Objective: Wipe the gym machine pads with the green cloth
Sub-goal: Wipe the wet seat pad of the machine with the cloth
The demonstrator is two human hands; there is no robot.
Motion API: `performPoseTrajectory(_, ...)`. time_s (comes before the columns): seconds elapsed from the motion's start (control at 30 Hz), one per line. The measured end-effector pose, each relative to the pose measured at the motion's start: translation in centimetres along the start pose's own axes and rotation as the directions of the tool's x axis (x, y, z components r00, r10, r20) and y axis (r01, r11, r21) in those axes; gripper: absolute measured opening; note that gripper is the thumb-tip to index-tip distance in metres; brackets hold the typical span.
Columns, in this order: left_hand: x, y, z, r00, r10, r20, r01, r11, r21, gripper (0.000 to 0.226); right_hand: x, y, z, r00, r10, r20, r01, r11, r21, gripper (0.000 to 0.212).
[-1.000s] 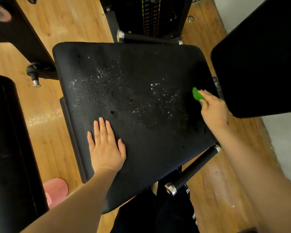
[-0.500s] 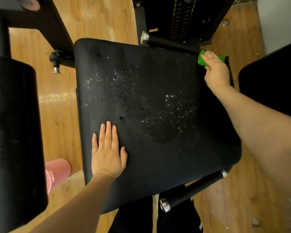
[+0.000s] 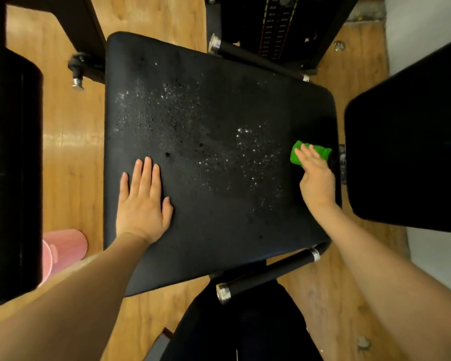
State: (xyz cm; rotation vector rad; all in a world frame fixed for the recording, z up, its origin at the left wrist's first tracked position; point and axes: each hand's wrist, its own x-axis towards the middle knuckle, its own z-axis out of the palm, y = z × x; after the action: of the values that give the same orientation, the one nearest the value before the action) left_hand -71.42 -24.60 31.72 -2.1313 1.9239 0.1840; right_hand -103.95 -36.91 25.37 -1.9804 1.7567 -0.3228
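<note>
A large black seat pad [image 3: 214,217] fills the middle of the view, speckled with wet droplets across its centre. My left hand [image 3: 142,204] rests flat on the pad's near left part, fingers straight. Near the pad's right edge lies the folded green cloth [image 3: 298,152]. My right hand [image 3: 317,178] presses it onto the pad with straight fingers and covers part of it.
Another black pad [image 3: 414,152] stands close on the right, and a black roller pad [image 3: 11,165] on the left. Two black handles with chrome caps [image 3: 268,272] [image 3: 255,61] stick out below and above the seat. A weight stack [image 3: 276,24] is behind, a pink object [image 3: 63,251] on the wooden floor.
My right hand has slid the green cloth from the pad's far right corner back toward me along the right edge. My left hand has stayed flat in place.
</note>
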Motion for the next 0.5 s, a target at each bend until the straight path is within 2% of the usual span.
performPoseTrajectory(0.17,0.1,0.2,0.0,1.0,-0.023,0.003,0.023,1.0,0.016,0.072,-7.3,0.2,0.1,0.999,0.032,0.026,-0.033,0.999,0.016,0.057)
performPoseTrajectory(0.23,-0.2,0.4,-0.4,0.999,-0.047,0.002,0.047,0.999,0.008,0.066,-10.4,0.2,-0.2,0.995,0.059,0.079,-0.061,0.998,0.019,0.058)
performPoseTrajectory(0.37,-3.3,2.4,-0.4,0.978,-0.209,0.009,0.209,0.972,-0.105,0.067,-15.2,0.5,-0.8,0.979,0.102,0.177,-0.104,0.995,-0.001,0.063)
performPoseTrajectory(0.5,-6.1,5.2,0.5,0.951,-0.3,0.069,0.307,0.936,-0.171,0.07,-16.6,0.2,-1.3,0.962,0.129,0.241,-0.133,0.991,0.003,0.063)
